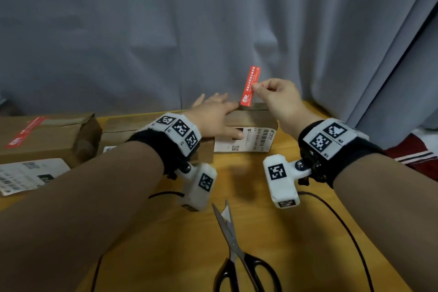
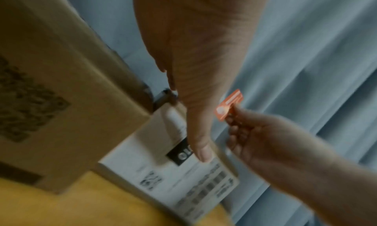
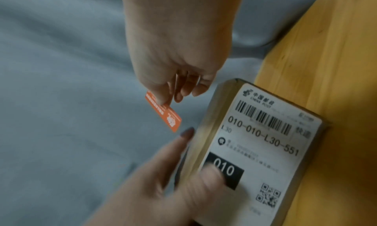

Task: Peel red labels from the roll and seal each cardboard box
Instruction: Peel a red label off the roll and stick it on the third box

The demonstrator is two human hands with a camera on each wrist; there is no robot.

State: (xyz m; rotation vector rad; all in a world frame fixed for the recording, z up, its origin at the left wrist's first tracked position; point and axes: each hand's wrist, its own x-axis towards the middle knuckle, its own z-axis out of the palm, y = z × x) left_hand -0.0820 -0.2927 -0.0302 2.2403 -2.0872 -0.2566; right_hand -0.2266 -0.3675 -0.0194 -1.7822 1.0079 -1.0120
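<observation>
Label: red label [image 1: 250, 86] is hanging near-upright in the air, just above the box's far edge — thin, light, floppy, likely sticky on one face.
Right hand: right hand [image 1: 276, 95] is pinching the label mid-length between thumb and forefinger, the other fingers curling in.
Left hand: left hand [image 1: 214, 116] is lying flat on the box [image 1: 248, 117], fingers straight, thumb pressing the white shipping slip [image 3: 263, 139].
Box: stiff cardboard, sitting on the table [image 1: 260, 232] — probably light, so steadying it is helping.
Hold: pinching by an edge should be keeping the glue off the fingers; it may curl onto itself.
</observation>
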